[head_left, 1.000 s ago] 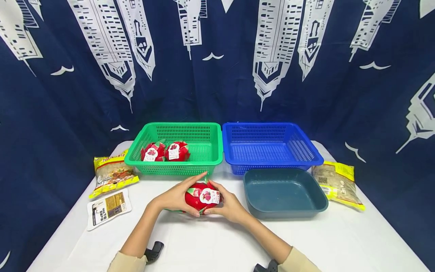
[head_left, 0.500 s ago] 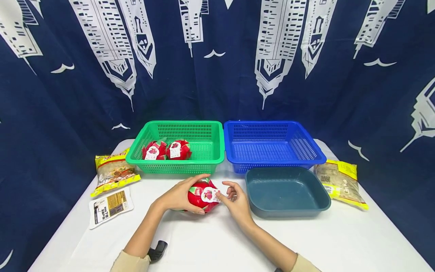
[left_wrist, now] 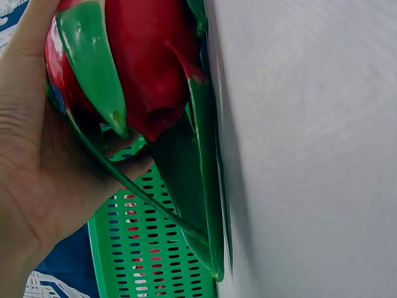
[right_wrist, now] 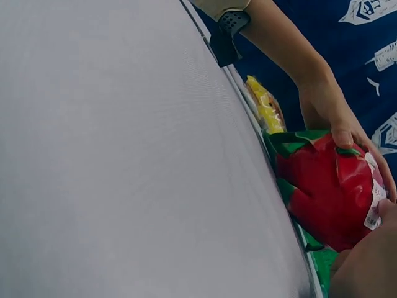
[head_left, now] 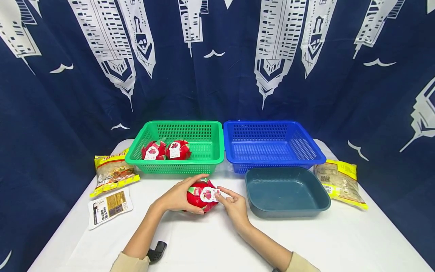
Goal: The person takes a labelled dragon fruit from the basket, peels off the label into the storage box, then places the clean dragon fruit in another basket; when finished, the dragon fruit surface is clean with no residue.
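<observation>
one dragon fruit, red with green scales, on the white tabletop, near side of the green perforated basket. my left hand: curved round the fruit's left side, holding it. my right hand: thumb and forefinger pinching the right end of its white label. in the basket: two further dragon fruits, labelled.

A white table. Along its far edge sit a green basket and a blue basket, side by side. A teal tub stands before the blue one. Left: a yellow bag, a white pouch nearer. Right: a second yellow bag. Near the middle rests a dragon fruit.
</observation>
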`<state>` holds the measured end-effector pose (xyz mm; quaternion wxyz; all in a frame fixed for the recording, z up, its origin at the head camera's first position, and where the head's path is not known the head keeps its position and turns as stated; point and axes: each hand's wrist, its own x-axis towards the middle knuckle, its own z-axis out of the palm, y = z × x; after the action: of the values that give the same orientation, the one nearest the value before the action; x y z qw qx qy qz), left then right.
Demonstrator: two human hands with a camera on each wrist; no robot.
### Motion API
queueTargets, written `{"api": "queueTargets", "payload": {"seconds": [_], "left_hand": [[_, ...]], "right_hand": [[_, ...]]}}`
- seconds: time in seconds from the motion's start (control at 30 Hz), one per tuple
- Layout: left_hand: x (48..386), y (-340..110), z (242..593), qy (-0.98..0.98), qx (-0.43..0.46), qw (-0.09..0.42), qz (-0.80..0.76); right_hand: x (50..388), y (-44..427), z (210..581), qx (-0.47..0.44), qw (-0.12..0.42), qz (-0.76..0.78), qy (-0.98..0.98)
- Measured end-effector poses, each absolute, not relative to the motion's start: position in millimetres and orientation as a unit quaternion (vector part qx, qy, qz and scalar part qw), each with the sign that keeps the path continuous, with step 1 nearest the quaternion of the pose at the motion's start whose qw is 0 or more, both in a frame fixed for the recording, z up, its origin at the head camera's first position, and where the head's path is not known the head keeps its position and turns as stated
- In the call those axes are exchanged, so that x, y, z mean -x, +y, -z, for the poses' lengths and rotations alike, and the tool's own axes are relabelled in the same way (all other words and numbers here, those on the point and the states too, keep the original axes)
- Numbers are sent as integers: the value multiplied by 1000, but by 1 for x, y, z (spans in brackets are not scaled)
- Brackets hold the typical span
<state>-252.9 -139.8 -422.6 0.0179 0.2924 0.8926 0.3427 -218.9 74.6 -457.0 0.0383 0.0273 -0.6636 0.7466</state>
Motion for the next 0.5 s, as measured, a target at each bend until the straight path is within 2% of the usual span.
{"api": "queueTargets", "payload": {"seconds": [0.2,0.5], "left_hand": [[252,-140,423,890,-298,16,-345],[252,-140,423,894,-288,21,-343]], "right_hand": [[218,71,461,-15,63,-756,-652],[223,69,464,20,59,-775,-629]]}}
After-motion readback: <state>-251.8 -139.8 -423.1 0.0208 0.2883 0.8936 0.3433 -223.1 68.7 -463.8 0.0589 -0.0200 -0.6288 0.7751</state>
